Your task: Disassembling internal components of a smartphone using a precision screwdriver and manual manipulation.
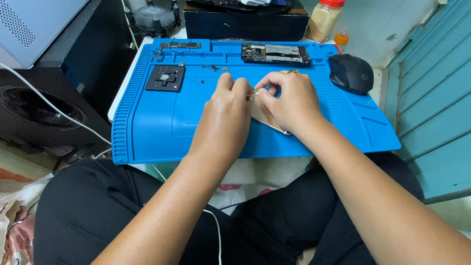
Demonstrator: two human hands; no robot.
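Left hand: my left hand [225, 110] has its fingertips pinched together on a small metallic part [252, 94], meeting the other hand at the mat's centre.
Right hand: my right hand [290, 100] is closed over the thin silver phone body [267, 122], fingers curled down onto it; its lower edge shows beneath the palm.
Work surface: the blue silicone repair mat [147, 127] carries both hands and the phone body.
At 12 o'clock: a bare green-and-black circuit board [274, 52] lies in the top tray, already out of the phone.
At 10 o'clock: a dark square stencil plate [166, 77], loose small screws [211, 68] beside it.
At 2 o'clock: a black computer mouse [351, 73].
Progress: I judge disassembly well along; what remains inside is hidden.
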